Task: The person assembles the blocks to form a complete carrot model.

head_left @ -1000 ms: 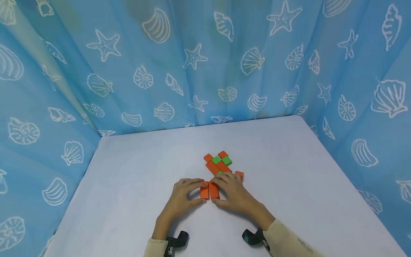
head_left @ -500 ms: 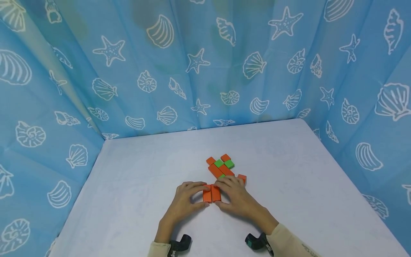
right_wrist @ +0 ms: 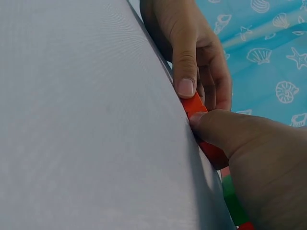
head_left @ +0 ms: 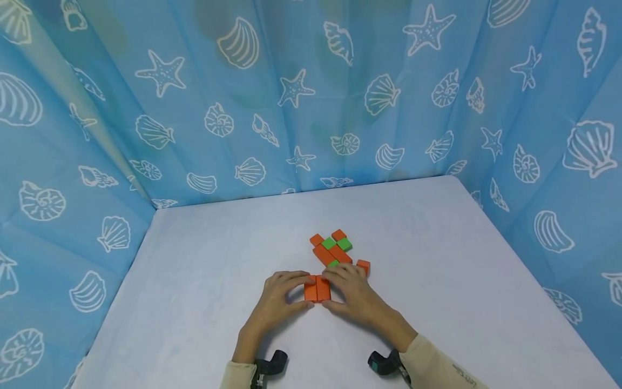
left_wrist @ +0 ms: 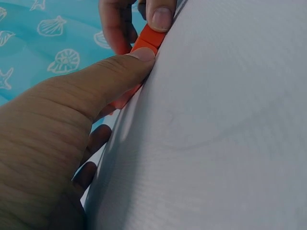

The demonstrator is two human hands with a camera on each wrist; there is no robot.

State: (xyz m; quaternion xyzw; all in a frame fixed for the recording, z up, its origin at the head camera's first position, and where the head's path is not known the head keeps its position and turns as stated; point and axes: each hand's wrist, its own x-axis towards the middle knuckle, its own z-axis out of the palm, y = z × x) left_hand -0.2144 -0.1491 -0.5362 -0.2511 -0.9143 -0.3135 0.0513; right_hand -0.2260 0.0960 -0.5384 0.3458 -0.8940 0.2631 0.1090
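Two orange wooden blocks stand side by side on the white table: the left block (head_left: 310, 290) and the right block (head_left: 323, 290), their long sides together. My left hand (head_left: 279, 296) pinches the left block, thumb at its near end and fingers at the far end. In the same way my right hand (head_left: 357, 294) grips the right block. Both thumbs press the near ends in the wrist views, where the orange block (left_wrist: 148, 37) shows between the thumb tips. Just beyond my right fingers lies a cluster of orange and green blocks (head_left: 324, 255), partly hidden by that hand.
A single orange block (head_left: 363, 265) lies right of the cluster, behind my right hand. White cloth covers the table (head_left: 209, 254). A blue curtain (head_left: 301, 135) with shell and starfish prints hangs along the back and both sides.
The narrow gap between the two held blocks has closed, and the right block has straightened against the left one. Both hands keep their grip. The head view shifted slightly.
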